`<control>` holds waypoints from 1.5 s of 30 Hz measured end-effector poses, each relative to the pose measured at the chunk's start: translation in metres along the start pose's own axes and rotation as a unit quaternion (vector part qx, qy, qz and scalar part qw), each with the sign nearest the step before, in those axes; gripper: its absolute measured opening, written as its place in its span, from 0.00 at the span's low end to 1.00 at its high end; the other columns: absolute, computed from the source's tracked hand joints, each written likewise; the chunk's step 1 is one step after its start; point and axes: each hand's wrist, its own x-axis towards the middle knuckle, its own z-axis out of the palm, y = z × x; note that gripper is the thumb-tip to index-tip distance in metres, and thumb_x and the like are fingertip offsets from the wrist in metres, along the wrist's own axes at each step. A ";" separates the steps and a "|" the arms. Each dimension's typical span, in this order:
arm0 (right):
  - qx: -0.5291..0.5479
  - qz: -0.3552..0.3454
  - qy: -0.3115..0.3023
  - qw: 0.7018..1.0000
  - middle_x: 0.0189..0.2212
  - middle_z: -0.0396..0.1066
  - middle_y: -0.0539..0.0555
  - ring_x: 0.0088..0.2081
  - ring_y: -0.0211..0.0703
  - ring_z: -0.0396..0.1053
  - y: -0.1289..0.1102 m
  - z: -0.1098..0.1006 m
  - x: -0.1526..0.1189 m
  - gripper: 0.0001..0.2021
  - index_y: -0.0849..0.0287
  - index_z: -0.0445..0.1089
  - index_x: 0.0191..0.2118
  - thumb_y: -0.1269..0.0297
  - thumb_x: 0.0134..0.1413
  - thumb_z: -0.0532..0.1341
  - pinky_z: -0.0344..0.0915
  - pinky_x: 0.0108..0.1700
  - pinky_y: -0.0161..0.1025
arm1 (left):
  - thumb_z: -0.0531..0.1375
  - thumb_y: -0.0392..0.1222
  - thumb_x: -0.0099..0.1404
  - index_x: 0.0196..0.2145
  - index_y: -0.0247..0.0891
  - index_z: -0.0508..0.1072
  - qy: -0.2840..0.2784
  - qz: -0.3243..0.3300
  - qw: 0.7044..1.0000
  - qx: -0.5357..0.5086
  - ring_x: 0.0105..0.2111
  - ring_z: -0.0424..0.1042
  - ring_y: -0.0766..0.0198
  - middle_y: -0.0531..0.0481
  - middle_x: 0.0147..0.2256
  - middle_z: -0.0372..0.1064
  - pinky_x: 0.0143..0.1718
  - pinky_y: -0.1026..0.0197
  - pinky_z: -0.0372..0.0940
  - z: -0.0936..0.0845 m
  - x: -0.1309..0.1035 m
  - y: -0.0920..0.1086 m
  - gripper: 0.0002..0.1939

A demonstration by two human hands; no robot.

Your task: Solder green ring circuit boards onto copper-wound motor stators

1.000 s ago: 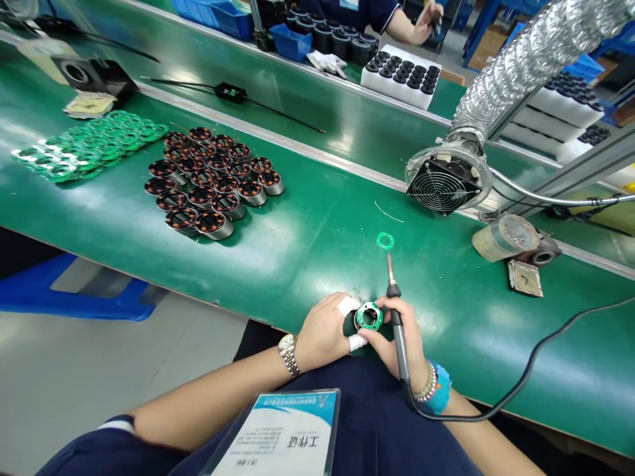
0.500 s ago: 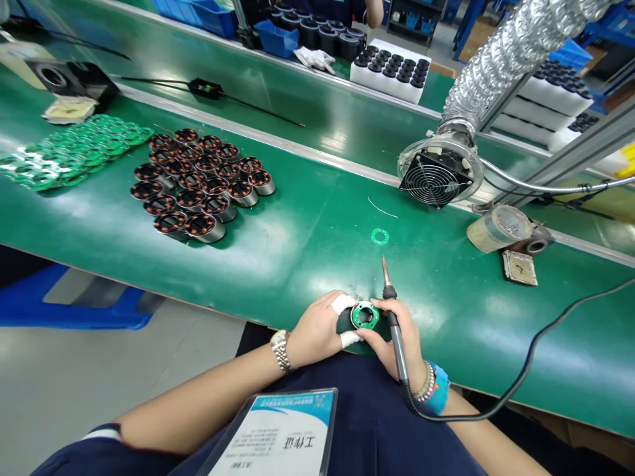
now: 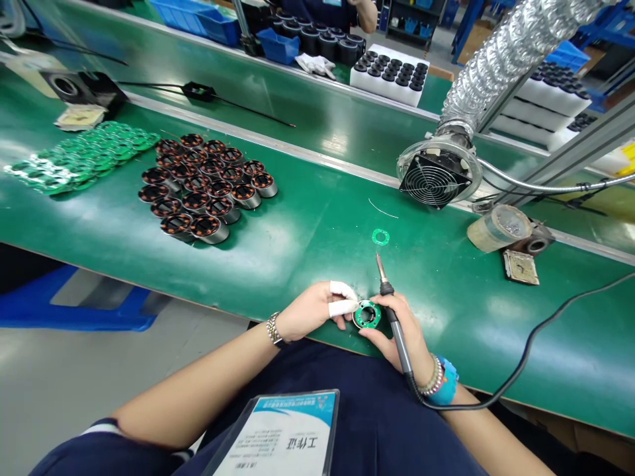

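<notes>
A round motor part with a green ring board (image 3: 368,315) on top is at the table's front edge, between my hands. My left hand (image 3: 317,309), with white covers on two fingers, pinches at the part's left rim; whether those fingertips hold anything small is hidden. The thumb and fingers of my right hand (image 3: 404,327) are around the part's right side. That same hand also holds a soldering iron (image 3: 397,330), its tip pointing away from me. Beyond the tip lies a loose green ring board (image 3: 380,237).
Several wound motor cores (image 3: 208,228) stand at the left, beside a pile of green ring boards (image 3: 84,155). A fan (image 3: 432,180) on a foil duct hangs over the back right. Near it are a jar (image 3: 499,228) and a sponge tray (image 3: 520,267). A person works across the table.
My left thumb and forefinger have come together at the part's left rim, where they were spread around it. The iron's tip has shifted slightly left.
</notes>
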 end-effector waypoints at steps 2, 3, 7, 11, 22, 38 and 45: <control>0.004 -0.011 0.005 1.000 0.44 0.66 0.58 0.48 0.50 0.64 -0.002 -0.002 0.003 0.25 0.54 0.57 0.50 0.64 0.46 0.66 0.64 0.49 0.50 | 0.61 0.43 0.55 0.27 0.32 0.68 -0.010 -0.042 0.998 -0.051 0.18 0.66 0.72 0.54 0.21 0.65 0.21 0.69 0.64 0.001 0.003 0.002 0.10; 0.005 -0.017 0.011 1.000 0.45 0.66 0.58 0.49 0.49 0.63 -0.003 -0.002 0.006 0.25 0.53 0.57 0.50 0.65 0.46 0.65 0.63 0.50 0.50 | 0.61 0.43 0.55 0.26 0.32 0.68 -0.014 -0.047 0.997 -0.059 0.18 0.65 0.72 0.54 0.21 0.65 0.21 0.69 0.64 0.001 0.004 0.003 0.10; -0.004 -0.042 0.019 0.999 0.43 0.67 0.56 0.49 0.46 0.63 -0.009 -0.002 0.018 0.16 0.53 0.60 0.47 0.72 0.52 0.59 0.63 0.50 0.47 | 0.62 0.43 0.54 0.26 0.32 0.68 -0.021 -0.046 0.998 -0.029 0.18 0.64 0.73 0.55 0.20 0.64 0.22 0.69 0.62 -0.001 0.004 0.008 0.11; -0.032 -0.078 0.015 0.996 0.39 0.68 0.55 0.46 0.46 0.66 -0.012 0.003 0.023 0.14 0.54 0.64 0.45 0.74 0.53 0.56 0.65 0.47 0.47 | 0.62 0.45 0.54 0.28 0.32 0.67 -0.003 -0.034 0.999 -0.016 0.20 0.65 0.72 0.54 0.22 0.65 0.23 0.68 0.63 0.001 0.002 0.008 0.12; 0.031 -0.036 0.051 0.998 0.27 0.70 0.52 0.31 0.42 0.68 -0.022 -0.031 0.003 0.13 0.55 0.68 0.44 0.74 0.51 0.58 0.67 0.34 0.41 | 0.60 0.45 0.57 0.28 0.33 0.66 -0.014 -0.023 1.000 0.003 0.20 0.68 0.71 0.54 0.22 0.66 0.26 0.66 0.63 0.000 0.002 0.002 0.11; 0.052 -0.007 0.000 0.999 0.22 0.68 0.51 0.24 0.40 0.65 -0.033 -0.044 0.001 0.11 0.57 0.71 0.39 0.74 0.50 0.58 0.63 0.26 0.40 | 0.60 0.41 0.57 0.28 0.33 0.65 0.002 -0.016 1.000 0.000 0.21 0.69 0.71 0.55 0.22 0.66 0.26 0.66 0.65 0.001 0.002 0.001 0.09; 0.057 -0.012 0.031 0.998 0.25 0.71 0.52 0.29 0.42 0.69 -0.027 -0.047 -0.002 0.13 0.55 0.69 0.43 0.74 0.51 0.58 0.68 0.32 0.41 | 0.60 0.40 0.57 0.28 0.33 0.65 0.002 -0.013 1.000 0.002 0.21 0.69 0.71 0.54 0.22 0.67 0.27 0.66 0.65 0.000 0.002 0.000 0.08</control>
